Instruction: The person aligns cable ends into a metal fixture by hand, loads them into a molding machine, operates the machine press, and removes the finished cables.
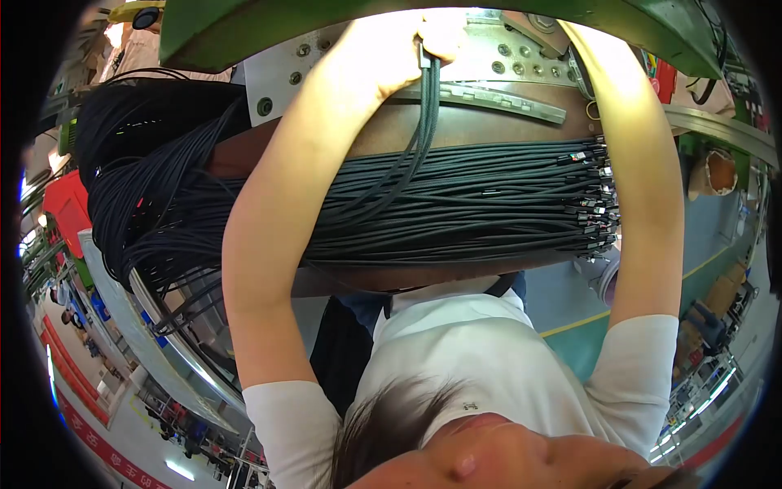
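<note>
My left hand (433, 42) is in bright light under the green machine frame. Its fingers are closed round a few black cables (428, 102), which hang down from it in a loose curve. A dark connector end shows just below the fingers, and glare washes out part of the hand. My right forearm (631, 106) reaches up on the right, and its hand is hidden behind the green frame. Below both arms, a thick bundle of black cables (456, 204) lies across a brown surface, its metal-tipped connectors (599, 208) gathered at the right end.
A curved green machine frame (244, 37) spans the top. Behind my left hand is a metal plate (281, 77) with bolts, and a hinged metal strip (505, 103) lies along its lower edge. Coiled cables (147, 171) droop over the left side. A red bin (67, 202) stands farther left.
</note>
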The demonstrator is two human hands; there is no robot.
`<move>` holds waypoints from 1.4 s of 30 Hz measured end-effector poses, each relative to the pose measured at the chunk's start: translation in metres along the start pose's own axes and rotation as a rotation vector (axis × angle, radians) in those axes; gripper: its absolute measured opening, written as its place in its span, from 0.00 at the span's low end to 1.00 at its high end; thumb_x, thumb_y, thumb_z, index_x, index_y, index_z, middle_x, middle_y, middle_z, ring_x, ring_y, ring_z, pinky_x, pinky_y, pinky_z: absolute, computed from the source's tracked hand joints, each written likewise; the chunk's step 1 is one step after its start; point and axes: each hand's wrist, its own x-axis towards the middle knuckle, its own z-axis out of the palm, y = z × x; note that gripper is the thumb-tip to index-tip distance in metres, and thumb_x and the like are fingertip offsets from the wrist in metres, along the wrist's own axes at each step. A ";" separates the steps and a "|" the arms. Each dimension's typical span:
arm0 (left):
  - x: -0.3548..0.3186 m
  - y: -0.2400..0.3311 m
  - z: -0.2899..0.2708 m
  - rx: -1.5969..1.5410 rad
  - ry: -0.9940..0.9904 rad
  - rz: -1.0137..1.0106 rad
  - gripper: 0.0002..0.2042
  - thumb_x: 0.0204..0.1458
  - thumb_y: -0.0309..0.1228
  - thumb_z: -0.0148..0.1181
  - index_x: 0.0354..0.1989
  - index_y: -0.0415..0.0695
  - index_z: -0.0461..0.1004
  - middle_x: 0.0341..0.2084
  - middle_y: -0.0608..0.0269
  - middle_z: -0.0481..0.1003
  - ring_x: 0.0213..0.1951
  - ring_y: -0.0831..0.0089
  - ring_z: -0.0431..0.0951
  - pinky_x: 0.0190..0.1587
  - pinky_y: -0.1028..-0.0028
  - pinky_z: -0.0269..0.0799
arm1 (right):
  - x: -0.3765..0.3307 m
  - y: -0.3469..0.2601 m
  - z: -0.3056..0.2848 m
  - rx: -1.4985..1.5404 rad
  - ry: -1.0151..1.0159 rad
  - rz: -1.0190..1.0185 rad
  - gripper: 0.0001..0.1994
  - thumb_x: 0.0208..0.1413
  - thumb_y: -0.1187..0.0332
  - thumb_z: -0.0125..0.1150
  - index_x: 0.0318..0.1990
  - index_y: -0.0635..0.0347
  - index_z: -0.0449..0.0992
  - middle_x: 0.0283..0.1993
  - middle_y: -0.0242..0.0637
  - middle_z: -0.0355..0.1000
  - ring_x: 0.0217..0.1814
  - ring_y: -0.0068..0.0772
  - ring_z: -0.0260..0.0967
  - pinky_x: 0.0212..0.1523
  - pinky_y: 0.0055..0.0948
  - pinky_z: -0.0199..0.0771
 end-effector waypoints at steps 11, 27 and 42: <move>-0.009 -0.074 0.090 2.125 1.651 0.270 0.16 0.60 0.31 0.49 0.55 0.41 0.67 0.45 0.51 0.73 0.46 0.60 0.74 0.49 0.61 0.71 | 0.004 0.080 -0.032 1.812 -0.164 0.835 0.25 0.66 0.57 0.32 0.66 0.60 0.54 0.68 0.42 0.54 0.66 0.40 0.55 0.68 0.32 0.50; 0.005 -0.013 0.053 2.388 1.603 -0.364 0.23 0.63 0.41 0.41 0.64 0.45 0.57 0.62 0.54 0.59 0.60 0.60 0.61 0.62 0.59 0.56 | -0.028 0.081 0.076 3.635 -1.272 -0.548 0.22 0.63 0.58 0.41 0.60 0.60 0.61 0.62 0.47 0.58 0.60 0.42 0.59 0.60 0.33 0.58; -0.205 -0.236 0.053 1.521 0.723 -0.327 0.21 0.56 0.45 0.54 0.48 0.40 0.75 0.44 0.54 0.77 0.42 0.61 0.78 0.44 0.68 0.72 | -0.289 0.141 0.131 2.763 -2.182 1.389 0.16 0.62 0.69 0.44 0.52 0.68 0.69 0.50 0.42 0.70 0.48 0.32 0.67 0.54 0.29 0.65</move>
